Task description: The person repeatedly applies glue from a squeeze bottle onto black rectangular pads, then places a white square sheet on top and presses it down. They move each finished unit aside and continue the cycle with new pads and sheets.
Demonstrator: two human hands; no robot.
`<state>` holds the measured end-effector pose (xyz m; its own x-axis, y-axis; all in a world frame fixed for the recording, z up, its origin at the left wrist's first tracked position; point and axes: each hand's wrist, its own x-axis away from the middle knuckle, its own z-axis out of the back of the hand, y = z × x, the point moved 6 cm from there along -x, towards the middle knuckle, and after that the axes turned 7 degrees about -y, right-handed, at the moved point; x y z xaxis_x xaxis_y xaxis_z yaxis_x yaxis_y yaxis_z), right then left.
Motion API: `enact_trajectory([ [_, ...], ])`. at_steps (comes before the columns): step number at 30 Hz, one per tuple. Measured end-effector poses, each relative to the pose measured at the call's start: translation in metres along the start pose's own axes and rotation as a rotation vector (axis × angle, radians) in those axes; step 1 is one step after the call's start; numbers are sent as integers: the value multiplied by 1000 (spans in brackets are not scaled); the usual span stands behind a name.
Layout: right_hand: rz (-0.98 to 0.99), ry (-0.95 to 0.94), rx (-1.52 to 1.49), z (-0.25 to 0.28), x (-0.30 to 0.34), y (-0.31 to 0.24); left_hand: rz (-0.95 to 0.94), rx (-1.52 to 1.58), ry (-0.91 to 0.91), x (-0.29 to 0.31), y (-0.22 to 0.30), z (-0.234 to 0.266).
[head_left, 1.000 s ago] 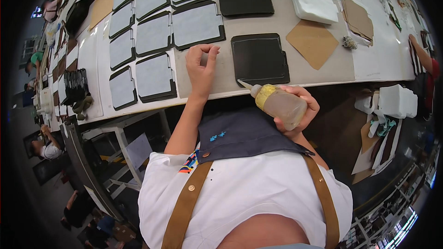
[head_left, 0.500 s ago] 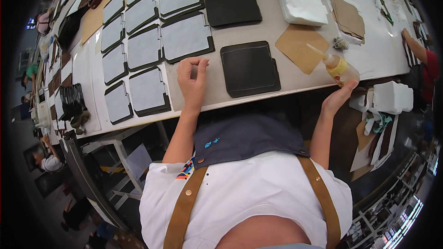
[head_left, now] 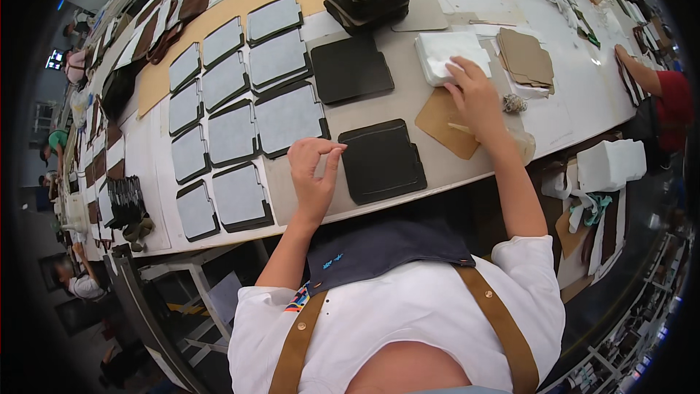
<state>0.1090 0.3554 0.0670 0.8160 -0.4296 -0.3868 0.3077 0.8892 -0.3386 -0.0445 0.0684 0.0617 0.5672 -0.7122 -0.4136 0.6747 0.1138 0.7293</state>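
Note:
My right hand [head_left: 475, 98] reaches over the stack of white sheets [head_left: 437, 62], its fingers apart and the tips at the stack's right part. Loosely curled, my left hand [head_left: 313, 175] has thumb and fingertip close together beside the left edge of a black panel [head_left: 383, 164]; nothing shows between them. Whether the fingertip touches that panel I cannot tell. A squeeze bottle [head_left: 523, 146] with a long nozzle lies partly hidden behind my right forearm, its nozzle over a tan square sheet [head_left: 441, 128].
Rows of grey-topped black panels [head_left: 281, 120] cover the left of the table. Another black panel [head_left: 351, 69] lies farther back, before a tall dark stack [head_left: 372, 0]. Brown card pieces [head_left: 526, 62] are at right. A person's arm [head_left: 638, 69] rests at the far right edge.
My right hand has let go of the bottle, now lying on the table, and moved up to the white sheets. My left hand has come to the front black panel's edge. The view has shifted.

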Motion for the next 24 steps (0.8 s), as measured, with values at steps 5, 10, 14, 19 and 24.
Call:
enact_trajectory([
  [5,-48,-75,85,-8,-15,8,-185,44,-168,-45,37,-27],
  [10,-107,-32,-63,-8,-26,10,-305,69,-351,-90,45,-91],
  [14,-334,-9,-532,-10,-22,54,-428,18,-336,-118,48,-150],
  [19,-558,34,-1000,-4,-19,80,-380,-44,-414,-130,43,-172],
  [24,-410,93,-714,-4,-20,74,-244,108,-370,-145,34,-181],
])
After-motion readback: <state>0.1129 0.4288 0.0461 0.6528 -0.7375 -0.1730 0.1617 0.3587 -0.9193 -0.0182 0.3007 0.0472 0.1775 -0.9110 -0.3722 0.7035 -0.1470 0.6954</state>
